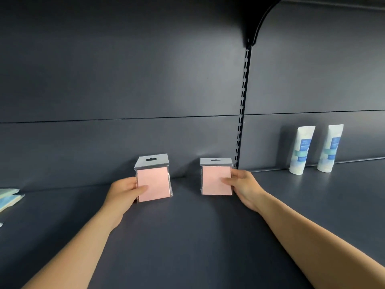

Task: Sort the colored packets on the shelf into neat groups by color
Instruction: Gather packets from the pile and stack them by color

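Two pink packets, upright on dark shelf (187, 236), one gripped in each hand.

Left pink packet (153, 184): grey hang-tab header, held by left hand (123, 191), thumb across front face, fingers behind; near back panel (125, 90). Right pink packet (216, 180): same header, gripped at right edge by right hand (243, 187), thumb on front. Packets well apart, side by side. Blue-green packets (9, 198) lying flat at far left edge. Two white-and-blue tubes (316, 150) standing against back panel at right, past slotted upright (242, 105).

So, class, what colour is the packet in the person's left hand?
Pink, with a grey header card; head view.
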`<state>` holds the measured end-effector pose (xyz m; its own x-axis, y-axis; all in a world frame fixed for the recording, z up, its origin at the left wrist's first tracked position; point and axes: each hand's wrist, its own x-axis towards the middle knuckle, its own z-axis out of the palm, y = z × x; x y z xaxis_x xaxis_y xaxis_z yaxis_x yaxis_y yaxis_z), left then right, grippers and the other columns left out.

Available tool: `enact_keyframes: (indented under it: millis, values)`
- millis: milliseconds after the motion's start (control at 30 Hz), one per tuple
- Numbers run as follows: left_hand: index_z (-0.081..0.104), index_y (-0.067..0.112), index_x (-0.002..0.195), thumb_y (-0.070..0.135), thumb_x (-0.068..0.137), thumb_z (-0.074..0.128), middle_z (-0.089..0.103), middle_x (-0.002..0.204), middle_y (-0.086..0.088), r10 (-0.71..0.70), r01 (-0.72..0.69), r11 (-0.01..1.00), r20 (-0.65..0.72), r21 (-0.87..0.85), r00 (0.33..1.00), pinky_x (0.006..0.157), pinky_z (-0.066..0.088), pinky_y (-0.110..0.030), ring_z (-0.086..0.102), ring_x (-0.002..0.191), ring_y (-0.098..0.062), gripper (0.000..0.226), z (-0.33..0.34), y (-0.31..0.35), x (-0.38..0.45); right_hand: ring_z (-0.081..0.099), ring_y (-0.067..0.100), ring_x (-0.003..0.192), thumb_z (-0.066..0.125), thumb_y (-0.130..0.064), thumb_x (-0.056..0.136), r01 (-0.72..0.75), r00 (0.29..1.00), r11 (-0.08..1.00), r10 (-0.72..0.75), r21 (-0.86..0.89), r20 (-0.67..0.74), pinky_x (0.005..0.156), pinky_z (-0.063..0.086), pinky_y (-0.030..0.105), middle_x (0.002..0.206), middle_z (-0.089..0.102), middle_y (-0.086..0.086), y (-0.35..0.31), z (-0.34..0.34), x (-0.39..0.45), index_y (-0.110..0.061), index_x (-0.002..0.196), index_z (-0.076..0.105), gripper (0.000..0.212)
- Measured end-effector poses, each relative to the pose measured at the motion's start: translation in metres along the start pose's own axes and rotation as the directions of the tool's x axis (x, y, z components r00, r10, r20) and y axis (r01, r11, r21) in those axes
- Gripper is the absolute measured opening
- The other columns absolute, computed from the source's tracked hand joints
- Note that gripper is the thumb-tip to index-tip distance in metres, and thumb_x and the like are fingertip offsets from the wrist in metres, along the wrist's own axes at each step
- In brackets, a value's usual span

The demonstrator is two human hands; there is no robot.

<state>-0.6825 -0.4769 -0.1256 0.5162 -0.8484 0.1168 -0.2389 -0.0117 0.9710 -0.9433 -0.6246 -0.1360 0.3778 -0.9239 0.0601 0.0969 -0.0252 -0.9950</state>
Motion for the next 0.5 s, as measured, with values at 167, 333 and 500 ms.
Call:
enact_keyframes:
  millis: [167,333,500]
  values:
    - [0.070,0.021,0.101,0.004,0.089,0.059,0.074,0.099,0.005,-0.015,0.011,0.999,0.123,0.037,0.992,0.096,0.047,-0.036,0.068,0.098,-0.016,0.024,-0.006,-0.003,0.003,0.069,0.023,0.090,0.059,0.011,0.083,-0.031,0.996,0.998,0.027,0.046,0.091,0.076,0.056,0.025,0.103,0.071,0.014,0.004,-0.010,0.013,0.004,0.107,0.066,0.026]
    - [0.070,0.024,0.095,0.003,0.086,0.062,0.075,0.094,0.006,-0.030,0.025,0.998,0.097,0.053,0.995,0.091,0.049,-0.034,0.069,0.093,-0.015,0.024,-0.005,-0.004,0.005,0.070,0.021,0.089,0.071,0.002,0.078,-0.016,0.996,0.988,0.029,-0.151,0.084,0.080,0.053,0.026,0.097,0.073,0.010,0.006,-0.010,0.015,-0.001,0.100,0.071,0.022]
    - [0.071,0.014,0.096,0.000,0.080,0.069,0.075,0.091,-0.005,-0.031,0.025,0.998,0.094,0.056,0.995,0.075,0.050,-0.026,0.070,0.075,-0.013,0.022,-0.001,0.001,0.000,0.070,0.018,0.086,0.080,-0.019,0.072,0.009,0.998,0.893,-0.034,-0.451,-0.047,0.086,0.055,0.033,0.086,0.075,0.001,0.009,-0.009,0.019,-0.015,0.090,0.076,0.019]
